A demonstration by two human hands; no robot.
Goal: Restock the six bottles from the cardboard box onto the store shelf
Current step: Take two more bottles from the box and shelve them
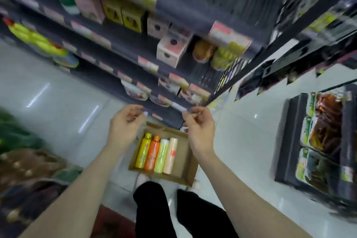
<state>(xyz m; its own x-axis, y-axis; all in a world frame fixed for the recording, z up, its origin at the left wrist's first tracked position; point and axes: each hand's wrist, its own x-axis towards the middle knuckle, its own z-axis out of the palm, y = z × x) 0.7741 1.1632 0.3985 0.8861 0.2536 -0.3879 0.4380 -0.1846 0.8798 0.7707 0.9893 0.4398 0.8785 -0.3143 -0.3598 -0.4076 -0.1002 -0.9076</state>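
Note:
An open cardboard box lies on the floor by my feet. Several bottles lie side by side in it: a yellow bottle, an orange bottle, a light green bottle and a peach bottle. My left hand and my right hand hover above the box with fingers loosely curled and nothing in them. On the dark store shelf stand an orange-brown bottle and a yellow-green bottle. The whole view is blurred.
Pink and yellow product boxes fill the shelf to the left of the two bottles. A low rack of packaged goods stands on the floor at the right. Goods lie at the lower left. Pale floor tiles surround the box.

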